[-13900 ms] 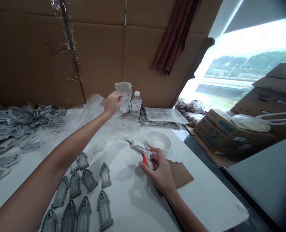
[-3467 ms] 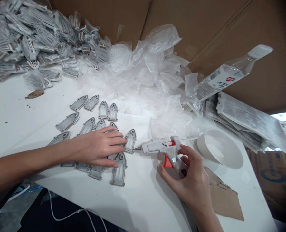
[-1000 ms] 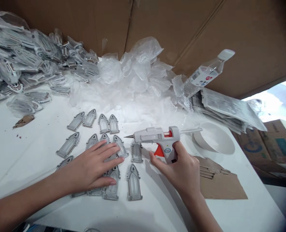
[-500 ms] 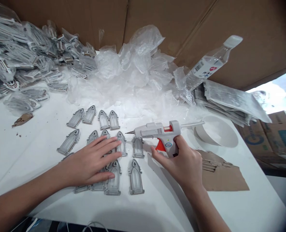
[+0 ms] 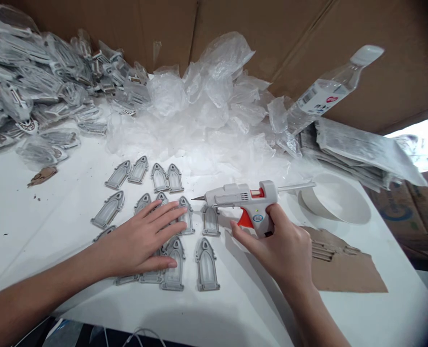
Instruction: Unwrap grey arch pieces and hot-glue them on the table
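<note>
My right hand (image 5: 286, 246) grips the handle of a white hot glue gun (image 5: 228, 194) with an orange trigger. Its metal nozzle points left, and a glue stick (image 5: 296, 186) sticks out of the back. Fingers spread and flat, my left hand (image 5: 141, 241) lies over several small grey arched frames, hiding some of them. One arched frame (image 5: 210, 219) is just below the gun's front end. Nearer to me, another arched frame (image 5: 207, 265) lies by itself between my hands. More of these frames, such as one at the left (image 5: 108, 209), are set out in rough rows.
Clear plastic bags (image 5: 203, 106) are heaped at the back, with bagged grey pieces (image 5: 29, 72) at the left. A tilted plastic bottle (image 5: 318, 101) leans over flat wrapped packs (image 5: 366, 149). A white round bowl (image 5: 340, 200) and torn cardboard (image 5: 351, 270) lie on the right.
The whole view has shifted slightly, so everything appears a little farther right. Both hands keep nearly the same pose, with the glue gun still in my right hand.
</note>
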{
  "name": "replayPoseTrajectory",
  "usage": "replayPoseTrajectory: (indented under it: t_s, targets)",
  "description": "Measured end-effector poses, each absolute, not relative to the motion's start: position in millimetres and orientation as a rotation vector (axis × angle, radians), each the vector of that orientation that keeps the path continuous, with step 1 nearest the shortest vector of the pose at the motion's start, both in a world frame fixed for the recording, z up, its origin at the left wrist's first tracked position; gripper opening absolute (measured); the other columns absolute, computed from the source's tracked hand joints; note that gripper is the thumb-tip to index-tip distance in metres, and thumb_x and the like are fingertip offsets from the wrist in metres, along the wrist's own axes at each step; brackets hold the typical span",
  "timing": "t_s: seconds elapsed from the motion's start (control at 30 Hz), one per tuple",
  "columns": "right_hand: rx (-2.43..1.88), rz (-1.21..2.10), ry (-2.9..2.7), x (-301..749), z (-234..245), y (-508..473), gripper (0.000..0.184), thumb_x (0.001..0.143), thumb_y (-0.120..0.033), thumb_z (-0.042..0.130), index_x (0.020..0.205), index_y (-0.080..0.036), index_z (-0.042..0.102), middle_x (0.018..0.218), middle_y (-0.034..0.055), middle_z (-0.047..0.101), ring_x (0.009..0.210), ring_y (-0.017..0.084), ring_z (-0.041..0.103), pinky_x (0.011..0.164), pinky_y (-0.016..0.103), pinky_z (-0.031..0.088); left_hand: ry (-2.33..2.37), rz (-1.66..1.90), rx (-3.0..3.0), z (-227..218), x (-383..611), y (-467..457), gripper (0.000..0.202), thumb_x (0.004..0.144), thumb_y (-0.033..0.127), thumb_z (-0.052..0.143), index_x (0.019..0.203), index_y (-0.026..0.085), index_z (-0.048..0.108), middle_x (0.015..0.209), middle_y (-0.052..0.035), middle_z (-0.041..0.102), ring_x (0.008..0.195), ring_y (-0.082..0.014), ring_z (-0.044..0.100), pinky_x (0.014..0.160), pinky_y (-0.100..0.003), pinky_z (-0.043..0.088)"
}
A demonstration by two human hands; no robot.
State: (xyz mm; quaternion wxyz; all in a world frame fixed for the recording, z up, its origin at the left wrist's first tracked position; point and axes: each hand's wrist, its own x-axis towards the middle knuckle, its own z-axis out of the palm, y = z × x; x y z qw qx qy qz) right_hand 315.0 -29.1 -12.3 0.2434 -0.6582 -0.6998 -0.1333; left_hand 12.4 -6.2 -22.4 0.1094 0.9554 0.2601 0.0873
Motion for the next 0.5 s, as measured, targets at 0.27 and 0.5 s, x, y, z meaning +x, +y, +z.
replayPoseTrajectory:
  t_s: [0.27, 0.5]
  targets:
    - [-1.795, -0.383, -1.917, 315.8, -12.4, -29.8, 0.043, 0.077, -0.061, 0.063, 0.079, -0.023, 0.045, 0.049, -0.0092, 0.034, 0.039, 0.008, 0.031, 0.044, 0.022, 0.026, 0.745, 0.212, 2.822, -23.4, 10.7, -5.4, 0.062, 0.102, 0.057, 0.043, 0.150, 0.018, 0.040, 0.161, -0.0104, 0.037, 0.149, -0.0300, 0.033, 0.124, -0.052, 0.023]
    - [-1.764, -0.412, -1.929, 314.6, -12.5, -29.2, 0.042, 0.079, -0.061, 0.061, 0.078, -0.022, 0.044, 0.049, -0.0083, 0.036, 0.039, 0.008, 0.033, 0.044, 0.021, 0.025, 0.756, 0.488, 2.708, -10.1, 9.0, -3.5, 0.051, 0.103, 0.047, 0.047, 0.146, 0.018, 0.043, 0.150, -0.0142, 0.050, 0.142, -0.0303, 0.043, 0.119, -0.054, 0.034]
